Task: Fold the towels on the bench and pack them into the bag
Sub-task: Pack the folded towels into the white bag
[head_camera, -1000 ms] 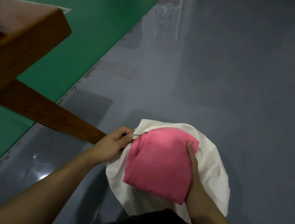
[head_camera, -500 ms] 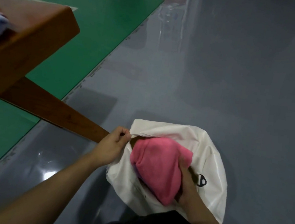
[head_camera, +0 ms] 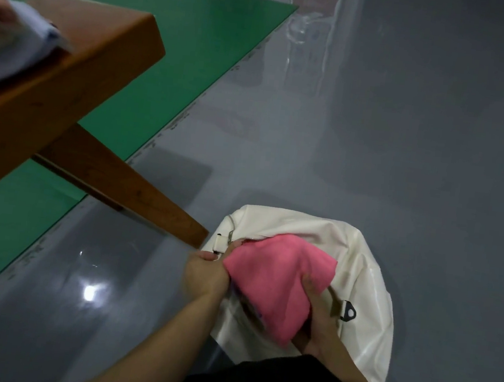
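We see the left hand with fingers curled tightly around the edge of the white bag, gripping it beside the zipper opening. The right hand clasps the folded pink towel, its fingers wrapped around the towel's right edge and underside. The towel, soft, matte and folded to a rough wedge, sits partly inside the bag's mouth, with its upper portion above the rim. The bag is of smooth, slightly glossy fabric, rounded and slumped on the grey floor; a black loop fitting shows on its side. At upper left, a wooden bench with an angled leg carries a pale blue towel, blurred. A green mat lies beneath the bench.
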A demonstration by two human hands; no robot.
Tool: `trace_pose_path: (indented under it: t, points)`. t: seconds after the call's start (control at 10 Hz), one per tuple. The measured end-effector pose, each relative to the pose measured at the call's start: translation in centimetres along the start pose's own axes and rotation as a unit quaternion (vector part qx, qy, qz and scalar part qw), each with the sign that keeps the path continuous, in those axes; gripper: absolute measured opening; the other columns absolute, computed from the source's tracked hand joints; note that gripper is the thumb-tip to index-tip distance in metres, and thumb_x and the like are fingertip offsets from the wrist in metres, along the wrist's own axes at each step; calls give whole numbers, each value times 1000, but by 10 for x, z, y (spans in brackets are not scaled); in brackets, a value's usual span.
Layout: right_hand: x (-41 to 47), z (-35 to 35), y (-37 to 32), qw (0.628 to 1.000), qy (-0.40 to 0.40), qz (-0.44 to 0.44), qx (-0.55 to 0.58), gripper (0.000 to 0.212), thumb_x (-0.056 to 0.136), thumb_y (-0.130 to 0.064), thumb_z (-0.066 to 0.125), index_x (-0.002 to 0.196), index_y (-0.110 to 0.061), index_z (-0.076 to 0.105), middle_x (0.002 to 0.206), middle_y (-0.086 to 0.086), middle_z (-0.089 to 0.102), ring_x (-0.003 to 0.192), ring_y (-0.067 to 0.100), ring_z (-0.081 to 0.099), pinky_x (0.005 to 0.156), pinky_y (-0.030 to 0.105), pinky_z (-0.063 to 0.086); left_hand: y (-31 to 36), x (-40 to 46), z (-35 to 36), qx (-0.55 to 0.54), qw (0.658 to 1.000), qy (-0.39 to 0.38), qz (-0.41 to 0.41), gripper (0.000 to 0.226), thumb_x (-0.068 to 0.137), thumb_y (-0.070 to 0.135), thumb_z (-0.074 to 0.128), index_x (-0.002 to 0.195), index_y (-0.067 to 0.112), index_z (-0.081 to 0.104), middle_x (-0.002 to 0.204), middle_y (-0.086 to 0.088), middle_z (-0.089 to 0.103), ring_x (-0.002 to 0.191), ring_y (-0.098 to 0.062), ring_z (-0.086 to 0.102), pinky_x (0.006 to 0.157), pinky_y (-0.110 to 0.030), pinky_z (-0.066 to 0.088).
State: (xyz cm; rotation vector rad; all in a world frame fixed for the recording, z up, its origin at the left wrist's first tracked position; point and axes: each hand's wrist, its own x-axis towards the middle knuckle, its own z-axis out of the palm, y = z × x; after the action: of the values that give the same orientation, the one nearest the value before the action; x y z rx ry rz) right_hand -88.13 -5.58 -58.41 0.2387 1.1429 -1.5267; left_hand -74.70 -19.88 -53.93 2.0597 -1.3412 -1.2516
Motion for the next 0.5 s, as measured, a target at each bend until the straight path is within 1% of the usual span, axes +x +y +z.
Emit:
trace_pose_path:
  t: [0.1,0.2,0.3,0.4,0.5]
  points:
    - [0,0,1,1000,7,-11,-17,29,93,-39,62,114,-19,64,90,2,77,89,22,71,75,40,54,0,0,3,0,1000,-12,-3,6,92,20,67,95,15,68,95,-4,68,90,-24,62,88,-36,53]
    - [-1,-1,4,1000,-6,-11,-18,45,77,-47,69,112,-19,65,87,-1,78,94,23,70,80,41,53,6,-12,-1,-35,999,-29,-14,37,92,42,70,70,14,62,68,-3,59,67,-20,55,68,-31,45]
    - [1,-3,7,999,3,-17,-33,61,73,-50,71,124,-18,64,100,3,76,92,25,70,83,43,55,5,-12,-3,-58,997,-43,-13,52,93,52,65,60,13,53,60,-6,53,59,-20,49,60,-30,39]
    - [-1,0,3,998,14,-38,-44,58,79,-49,72,128,-19,62,112,5,73,98,25,70,84,41,55,10,-6,-6,-33,997,-58,-32,47,100,48,56,80,6,62,81,-9,62,73,-22,57,73,-31,45]
    - [0,-2,-6,992,26,-104,-64,59,82,-50,75,130,-20,59,120,3,71,108,20,68,87,37,55,17,-1,-12,-40,997,-65,-31,50,102,46,53,104,-2,64,100,-14,67,92,-29,62,79,-33,48]
